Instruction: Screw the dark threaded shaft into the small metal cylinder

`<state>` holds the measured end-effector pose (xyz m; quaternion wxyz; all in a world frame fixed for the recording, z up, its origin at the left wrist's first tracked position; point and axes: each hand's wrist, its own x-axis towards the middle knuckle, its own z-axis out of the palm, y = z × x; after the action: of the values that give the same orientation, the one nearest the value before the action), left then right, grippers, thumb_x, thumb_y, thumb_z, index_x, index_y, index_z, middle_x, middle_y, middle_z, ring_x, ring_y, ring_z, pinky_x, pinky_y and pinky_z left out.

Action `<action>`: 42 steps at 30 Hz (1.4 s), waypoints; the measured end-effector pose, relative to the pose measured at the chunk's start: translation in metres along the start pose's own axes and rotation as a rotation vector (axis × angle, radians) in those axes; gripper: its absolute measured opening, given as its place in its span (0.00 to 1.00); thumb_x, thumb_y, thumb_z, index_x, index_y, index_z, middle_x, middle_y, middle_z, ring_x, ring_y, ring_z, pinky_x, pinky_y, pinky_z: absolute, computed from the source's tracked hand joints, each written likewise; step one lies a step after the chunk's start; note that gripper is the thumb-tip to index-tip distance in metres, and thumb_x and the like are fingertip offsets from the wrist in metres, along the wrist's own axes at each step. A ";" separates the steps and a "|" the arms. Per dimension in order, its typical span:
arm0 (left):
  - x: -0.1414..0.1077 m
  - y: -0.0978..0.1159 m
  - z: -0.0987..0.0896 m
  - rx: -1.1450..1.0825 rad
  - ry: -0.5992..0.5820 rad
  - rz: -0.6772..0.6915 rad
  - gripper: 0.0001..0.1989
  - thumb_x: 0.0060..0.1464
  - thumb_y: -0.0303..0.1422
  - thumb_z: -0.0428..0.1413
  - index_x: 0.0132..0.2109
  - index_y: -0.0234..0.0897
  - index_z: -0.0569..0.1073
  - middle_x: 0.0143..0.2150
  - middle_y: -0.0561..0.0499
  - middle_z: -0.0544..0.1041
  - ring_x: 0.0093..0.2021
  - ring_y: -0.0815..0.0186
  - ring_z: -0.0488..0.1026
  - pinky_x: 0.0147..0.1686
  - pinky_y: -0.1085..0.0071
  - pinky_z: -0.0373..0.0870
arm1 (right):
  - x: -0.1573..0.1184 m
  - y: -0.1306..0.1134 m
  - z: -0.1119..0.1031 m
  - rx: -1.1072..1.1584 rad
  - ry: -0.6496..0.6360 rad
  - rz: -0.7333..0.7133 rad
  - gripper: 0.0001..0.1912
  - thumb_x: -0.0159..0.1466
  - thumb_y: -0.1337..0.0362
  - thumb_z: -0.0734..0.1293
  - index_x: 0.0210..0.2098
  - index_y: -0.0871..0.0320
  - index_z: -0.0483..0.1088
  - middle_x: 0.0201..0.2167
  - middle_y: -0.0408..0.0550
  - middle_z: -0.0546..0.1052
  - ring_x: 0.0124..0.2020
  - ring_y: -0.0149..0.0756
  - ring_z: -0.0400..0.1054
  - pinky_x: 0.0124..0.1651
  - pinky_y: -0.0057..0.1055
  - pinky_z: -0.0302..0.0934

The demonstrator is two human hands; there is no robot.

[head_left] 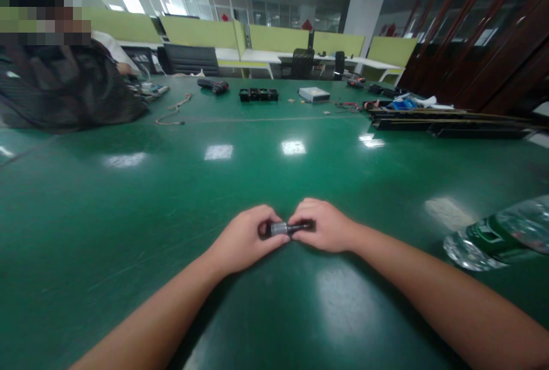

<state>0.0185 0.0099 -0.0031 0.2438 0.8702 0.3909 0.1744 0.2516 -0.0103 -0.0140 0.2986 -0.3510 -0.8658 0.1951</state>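
Between both hands, low over the green table (240,175), is a small black cylindrical piece with a silver-grey band (279,229); its exact kind is too small to make out. My left hand (251,238) is closed round its thicker left end, thumb along the near side. The thinner dark right end is pinched in the fingers of my right hand (323,226). The piece lies roughly level, pointing left to right, and the fingertips hide parts of both ends.
A water bottle (501,235) lies on its side at the right. Farther back are a dark backpack (72,84), a cable (171,112), a power tool (213,86), black blocks (258,94), a white box (314,94) and long dark strips (446,121). A person sits at the far left.
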 end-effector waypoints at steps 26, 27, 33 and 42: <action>-0.002 0.003 -0.003 -0.030 -0.010 -0.016 0.13 0.56 0.44 0.60 0.40 0.39 0.76 0.32 0.53 0.72 0.31 0.65 0.68 0.31 0.71 0.61 | -0.005 0.003 -0.006 0.028 0.002 -0.017 0.07 0.58 0.71 0.70 0.37 0.59 0.78 0.32 0.47 0.79 0.35 0.36 0.70 0.40 0.31 0.63; -0.002 0.004 -0.003 -0.030 -0.009 -0.017 0.13 0.56 0.44 0.60 0.40 0.39 0.76 0.32 0.53 0.72 0.31 0.65 0.68 0.31 0.71 0.61 | -0.005 0.003 -0.006 0.025 0.002 -0.019 0.07 0.58 0.71 0.70 0.37 0.59 0.78 0.31 0.47 0.79 0.35 0.36 0.70 0.40 0.31 0.63; -0.003 0.003 -0.003 -0.028 -0.006 -0.008 0.13 0.56 0.44 0.60 0.40 0.39 0.76 0.32 0.53 0.73 0.31 0.65 0.68 0.31 0.71 0.61 | -0.005 0.002 -0.008 0.021 -0.007 -0.004 0.06 0.58 0.71 0.70 0.36 0.59 0.77 0.31 0.47 0.79 0.34 0.36 0.70 0.39 0.32 0.63; -0.003 0.002 -0.003 -0.029 -0.007 0.000 0.13 0.57 0.44 0.60 0.40 0.39 0.76 0.33 0.53 0.73 0.32 0.65 0.69 0.31 0.71 0.61 | -0.006 0.003 -0.010 0.014 -0.018 0.011 0.05 0.57 0.68 0.72 0.35 0.58 0.77 0.30 0.46 0.79 0.33 0.36 0.70 0.39 0.31 0.62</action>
<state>0.0162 0.0074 -0.0003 0.2577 0.8672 0.3875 0.1771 0.2631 -0.0114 -0.0112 0.2920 -0.3517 -0.8652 0.2059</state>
